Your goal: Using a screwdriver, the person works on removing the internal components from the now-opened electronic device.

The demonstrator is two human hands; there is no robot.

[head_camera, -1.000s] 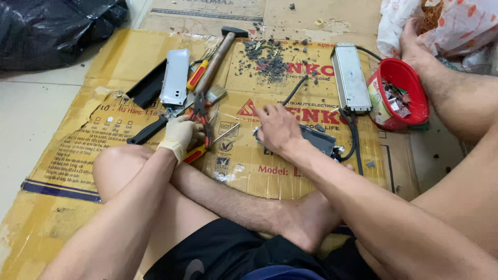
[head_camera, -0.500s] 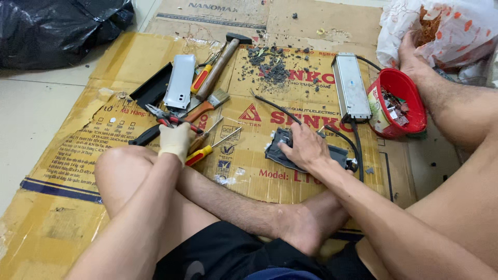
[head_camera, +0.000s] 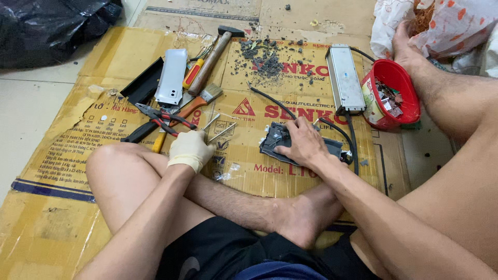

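Observation:
My left hand, in a pale glove, is closed around the handles of two screwdrivers. Their metal shafts stick out up and to the right, above my left knee. My bare right hand lies on a dark circuit board on the cardboard, fingers curled over it. Black cables run from the board to a silver oblong metal box behind it.
Red-handled pliers, a paintbrush, a hammer, a bent metal cover and a black tray lie beyond my left hand. Dark debris sits further back. A red bowl of scraps stands right, by my foot.
My right hand slid right and closer to me, onto the dark board. My left hand drew back from the tool pile and closed on the screwdrivers.

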